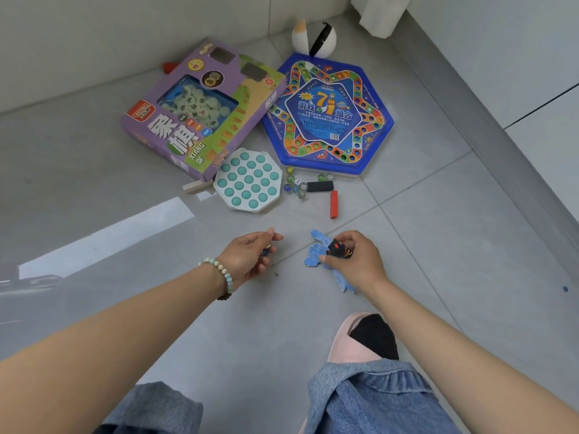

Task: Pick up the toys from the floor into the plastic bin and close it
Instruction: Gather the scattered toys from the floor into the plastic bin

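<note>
Nearest you, your left hand (pixel 250 256) is curling round a small dark piece (pixel 265 252), mostly hidden by the fingers. Your right hand (pixel 354 261) is pinching a black toy figure (pixel 338 247) with red-and-orange markings over ragged blue paper pieces (pixel 315 256) lying on the floor (pixel 423 245). Both hands are carrying something, so you are probably better off emptying them before reaching again; the plastic bin is not showing in view. Beyond, loose marbles (pixel 296 184), a white die (pixel 297 182), a black block (pixel 319 186) and a red block (pixel 334 203) are lying beside a white-and-teal pop-it (pixel 249 180); gather those rolling bits in a cupped palm. Farther back, a purple xiangqi box (pixel 200 120) and a blue hexagonal game board (pixel 327 115) are waiting.
</note>
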Tool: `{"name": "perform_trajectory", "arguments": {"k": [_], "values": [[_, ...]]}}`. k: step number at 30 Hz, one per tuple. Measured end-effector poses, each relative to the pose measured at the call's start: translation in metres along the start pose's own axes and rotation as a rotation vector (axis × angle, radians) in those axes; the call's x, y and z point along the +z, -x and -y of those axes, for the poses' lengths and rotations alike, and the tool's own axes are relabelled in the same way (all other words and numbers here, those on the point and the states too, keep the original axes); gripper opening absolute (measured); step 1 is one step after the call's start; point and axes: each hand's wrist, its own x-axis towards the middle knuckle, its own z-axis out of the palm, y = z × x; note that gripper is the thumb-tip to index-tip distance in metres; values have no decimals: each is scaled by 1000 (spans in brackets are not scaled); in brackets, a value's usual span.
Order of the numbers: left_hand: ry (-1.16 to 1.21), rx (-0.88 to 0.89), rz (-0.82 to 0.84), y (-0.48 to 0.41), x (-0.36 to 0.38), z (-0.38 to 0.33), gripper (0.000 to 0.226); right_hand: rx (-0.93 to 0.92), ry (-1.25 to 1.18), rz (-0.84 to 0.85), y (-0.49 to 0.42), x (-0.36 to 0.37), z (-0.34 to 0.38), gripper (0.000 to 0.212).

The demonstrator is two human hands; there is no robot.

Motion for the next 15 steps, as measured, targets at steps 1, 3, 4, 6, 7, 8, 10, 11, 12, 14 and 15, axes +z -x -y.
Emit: {"name": "perform_trajectory", "arguments": {"k": [1,3,4,6,7,8,10,11,12,14,15], "values": [[6,2,0,0,0,0,25,-2,2,45,-1,-2,0,26],[20,7,-3,1,-1,-1,25,-3,5,143,-2,-8,1,25],[27,8,-2,1,-1,-1,25,5,-8,172,-2,-11,2,29],[31,2,-4,1,-2,-1,25,30,-56,225,-4,-18,6,27],[30,-2,-7,1,-3,-1,25,52,-115,270,-6,-20,6,18],[32,-4,-9,1,-3,-1,25,86,-205,324,-4,-23,10,11],[37,-7,-10,1,-5,-1,25,140,-421,400,-5,-25,16,14],[39,-7,-11,1,-6,-1,25,144,-512,404,-7,-26,19,14],[42,-8,-12,2,-6,-2,25,153,-607,390,-9,-28,23,14],[41,-9,-15,2,-6,-3,25,160,-735,330,-16,-32,31,11],[38,-8,-18,3,-6,-3,24,151,-744,278,-21,-34,34,8]]}}
